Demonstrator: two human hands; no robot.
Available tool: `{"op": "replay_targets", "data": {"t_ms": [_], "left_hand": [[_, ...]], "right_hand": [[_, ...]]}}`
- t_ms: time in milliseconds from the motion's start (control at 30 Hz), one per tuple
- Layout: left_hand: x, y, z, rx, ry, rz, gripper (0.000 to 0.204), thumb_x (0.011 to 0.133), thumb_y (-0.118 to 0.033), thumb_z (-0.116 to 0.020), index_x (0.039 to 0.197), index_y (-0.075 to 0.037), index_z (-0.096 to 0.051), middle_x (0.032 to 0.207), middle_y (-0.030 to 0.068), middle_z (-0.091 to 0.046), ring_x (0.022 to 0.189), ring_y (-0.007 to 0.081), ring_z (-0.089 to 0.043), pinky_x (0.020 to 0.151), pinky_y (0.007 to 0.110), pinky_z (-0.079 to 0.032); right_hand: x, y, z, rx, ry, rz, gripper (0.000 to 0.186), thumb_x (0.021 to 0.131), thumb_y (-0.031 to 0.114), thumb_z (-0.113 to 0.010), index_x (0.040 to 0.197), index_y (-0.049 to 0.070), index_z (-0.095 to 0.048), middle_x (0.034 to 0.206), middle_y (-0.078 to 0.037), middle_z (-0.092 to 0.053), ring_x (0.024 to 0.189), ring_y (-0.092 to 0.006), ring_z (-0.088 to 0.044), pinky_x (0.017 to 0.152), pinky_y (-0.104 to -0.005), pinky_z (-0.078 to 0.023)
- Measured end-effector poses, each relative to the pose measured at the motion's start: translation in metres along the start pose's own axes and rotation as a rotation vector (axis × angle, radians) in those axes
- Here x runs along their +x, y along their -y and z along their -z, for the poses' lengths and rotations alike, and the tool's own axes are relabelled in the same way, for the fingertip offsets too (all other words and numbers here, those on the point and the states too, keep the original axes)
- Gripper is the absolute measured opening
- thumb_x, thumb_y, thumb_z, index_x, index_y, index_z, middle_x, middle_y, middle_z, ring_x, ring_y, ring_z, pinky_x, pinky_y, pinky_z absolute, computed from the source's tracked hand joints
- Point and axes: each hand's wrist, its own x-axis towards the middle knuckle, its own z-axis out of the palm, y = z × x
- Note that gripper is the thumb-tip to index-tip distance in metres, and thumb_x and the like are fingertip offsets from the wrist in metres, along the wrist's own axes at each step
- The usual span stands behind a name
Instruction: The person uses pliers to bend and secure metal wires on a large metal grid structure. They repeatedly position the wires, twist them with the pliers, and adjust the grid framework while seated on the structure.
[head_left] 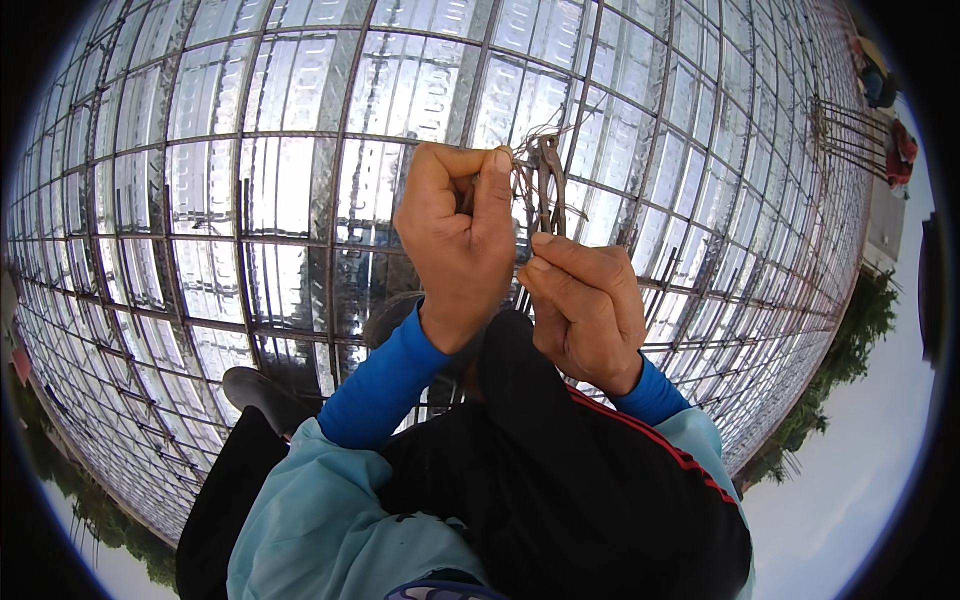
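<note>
My left hand [455,225] is closed, its thumb and forefinger pinching thin tie wires [524,178] that fan out in loose, bent ends. Just to the right, my right hand [590,305] is closed at the lower end of a dark, rusty pair of pincers [551,178]. Their head points away from me, and the wires run close along their left side. Whether my right fingers also grip some of the wire I cannot make out. Both hands are held close together above the steel bar grid [340,130].
Shiny ribbed metal decking [290,90] lies beneath the crossed bars. My shoe [265,398] rests at the left, beside my bent knee in black trousers [600,480]. Bundled bars [850,135] and a person in red [900,155] are at the far right, with trees [850,340] beyond the edge.
</note>
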Motion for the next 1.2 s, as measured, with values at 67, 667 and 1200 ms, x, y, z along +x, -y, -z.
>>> {"op": "replay_targets", "data": {"t_ms": [67,667,1200], "left_hand": [[0.001,-0.011,0.004,-0.032,0.035,0.139,0.019,0.100,-0.010,-0.071,0.088,-0.002,-0.059,0.071,0.0003,-0.055,0.058,0.0042,-0.041,0.051,0.025,-0.034],[0.000,0.026,0.018,0.096,0.177,-0.565,0.008,0.104,-0.002,-0.054,0.110,0.002,-0.051,0.092,0.0109,-0.058,0.076,0.0123,-0.054,0.067,0.025,-0.047],[0.016,0.021,0.039,0.153,0.420,-0.787,0.027,0.090,-0.003,-0.076,0.112,-0.002,-0.061,0.094,0.0136,-0.069,0.069,0.0255,-0.064,0.058,0.035,-0.051]], "right_hand": [[-0.006,0.000,-0.001,0.007,-0.005,-0.044,0.022,0.075,-0.008,-0.082,0.095,-0.004,-0.072,0.107,-0.018,-0.072,0.077,-0.0231,-0.069,0.059,-0.0291,-0.054],[0.001,0.005,-0.003,0.884,-0.117,-0.919,0.022,0.097,0.009,-0.074,0.115,-0.002,-0.067,0.103,-0.011,-0.074,0.082,-0.0100,-0.064,0.071,-0.0249,-0.053],[0.027,-0.054,0.019,1.223,0.046,-0.952,0.036,0.097,0.016,-0.073,0.127,-0.002,-0.068,0.101,-0.012,-0.076,0.074,-0.0085,-0.068,0.064,-0.0207,-0.056]]}}
